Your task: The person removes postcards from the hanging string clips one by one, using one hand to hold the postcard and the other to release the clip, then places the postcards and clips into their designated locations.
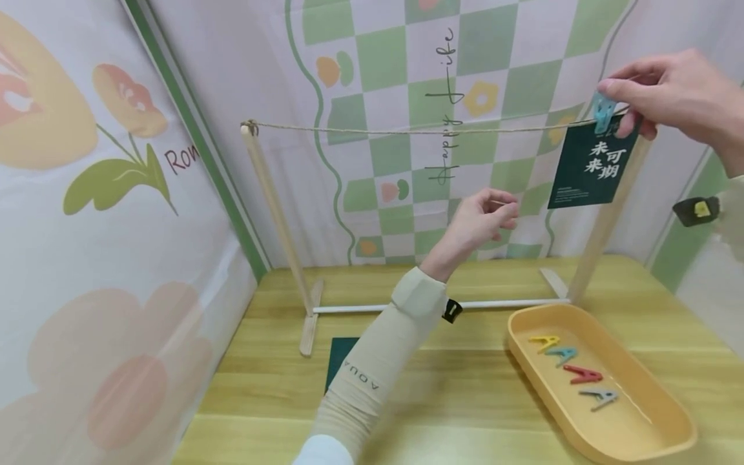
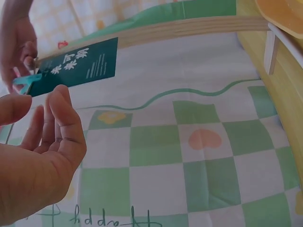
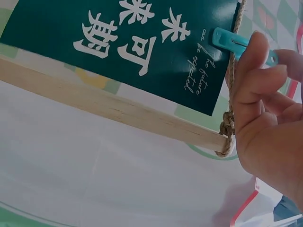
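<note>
My right hand (image 1: 680, 97) pinches a light-blue clothespin (image 1: 604, 113) at the right end of a twine line (image 1: 407, 132). The clothespin bites the line and the top edge of a dark green card (image 1: 593, 165) with white characters, which hangs below. In the right wrist view the clothespin (image 3: 232, 41) overlaps the card (image 3: 118, 47) close to the knotted twine. My left hand (image 1: 476, 223) is lower and to the left, apart from the card, with loosely bent fingers and nothing in them. In the left wrist view that hand (image 2: 42, 151) appears in front of the card's lower edge.
The line spans two wooden posts (image 1: 279, 219) joined by a white bar (image 1: 511, 303). A yellow tray (image 1: 645, 426) at the front right contains several clothespins (image 1: 583, 374). Another dark green card (image 1: 340, 355) lies on the table, partly hidden by my left sleeve.
</note>
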`<action>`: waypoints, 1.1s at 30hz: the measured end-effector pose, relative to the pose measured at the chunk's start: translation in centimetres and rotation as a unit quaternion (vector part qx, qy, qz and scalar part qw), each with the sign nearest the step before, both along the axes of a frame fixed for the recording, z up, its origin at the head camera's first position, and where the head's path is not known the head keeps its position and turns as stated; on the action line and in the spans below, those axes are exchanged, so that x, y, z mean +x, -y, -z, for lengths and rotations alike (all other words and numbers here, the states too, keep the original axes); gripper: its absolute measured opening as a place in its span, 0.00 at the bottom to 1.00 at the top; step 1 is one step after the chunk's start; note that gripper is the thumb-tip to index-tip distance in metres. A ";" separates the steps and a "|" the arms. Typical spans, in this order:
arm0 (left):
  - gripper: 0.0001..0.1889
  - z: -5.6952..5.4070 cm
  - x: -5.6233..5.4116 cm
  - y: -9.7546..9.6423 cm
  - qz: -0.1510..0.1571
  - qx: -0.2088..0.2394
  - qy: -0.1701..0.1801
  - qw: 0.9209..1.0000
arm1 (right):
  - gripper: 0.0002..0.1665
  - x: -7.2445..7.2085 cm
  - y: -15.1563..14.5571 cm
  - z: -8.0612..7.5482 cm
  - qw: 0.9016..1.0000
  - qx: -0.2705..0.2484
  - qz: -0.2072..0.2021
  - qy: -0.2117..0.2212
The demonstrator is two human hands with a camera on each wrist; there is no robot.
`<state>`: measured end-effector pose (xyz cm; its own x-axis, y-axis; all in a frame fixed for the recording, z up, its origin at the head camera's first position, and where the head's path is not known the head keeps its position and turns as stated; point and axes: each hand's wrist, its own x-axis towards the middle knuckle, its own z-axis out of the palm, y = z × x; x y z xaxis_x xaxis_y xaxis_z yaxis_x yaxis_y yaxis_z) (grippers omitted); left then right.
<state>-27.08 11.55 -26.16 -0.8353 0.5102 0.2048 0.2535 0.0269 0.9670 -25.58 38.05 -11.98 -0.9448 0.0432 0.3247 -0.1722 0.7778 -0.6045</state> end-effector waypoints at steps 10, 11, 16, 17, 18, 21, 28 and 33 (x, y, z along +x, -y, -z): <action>0.09 1.2 0.8 -1.6 -0.033 -0.005 -0.007 0.999 | 0.06 -0.5 0.2 -0.1 1.000 -0.002 -0.005 0.015; 0.09 1.3 0.8 -1.8 -0.038 -0.013 -0.010 0.999 | 0.08 -0.7 0.1 0.0 1.000 0.005 -0.005 0.015; 0.07 1.7 1.4 -2.8 -0.063 -0.064 -0.023 0.996 | 0.28 -0.7 0.5 -0.1 0.998 0.056 0.000 0.020; 0.07 1.7 1.4 -3.0 -0.064 -0.073 -0.030 0.995 | 0.30 -0.6 0.6 -0.2 0.998 0.064 0.000 0.019; 0.07 1.8 1.5 -3.2 -0.063 -0.077 -0.034 0.994 | 0.31 -0.6 0.7 -0.3 0.998 0.065 -0.001 0.020; 0.09 1.8 1.9 -3.9 -0.048 -0.077 -0.038 0.995 | 0.23 -0.6 0.3 -0.5 0.999 0.050 -0.005 0.017; 0.10 1.8 2.8 -5.5 -0.031 -0.066 -0.062 0.995 | 0.15 -0.4 -0.2 -0.4 0.999 0.039 -0.006 0.020; 0.07 1.8 3.3 -6.7 -0.047 -0.078 -0.068 0.994 | 0.25 -0.3 0.0 -0.3 0.998 0.053 0.002 0.028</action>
<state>-23.77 18.20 -27.94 -0.8511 0.4651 0.2435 0.3701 0.2026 0.9066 -25.89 38.08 -11.70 -0.9615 0.0162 0.2745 -0.1365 0.8384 -0.5276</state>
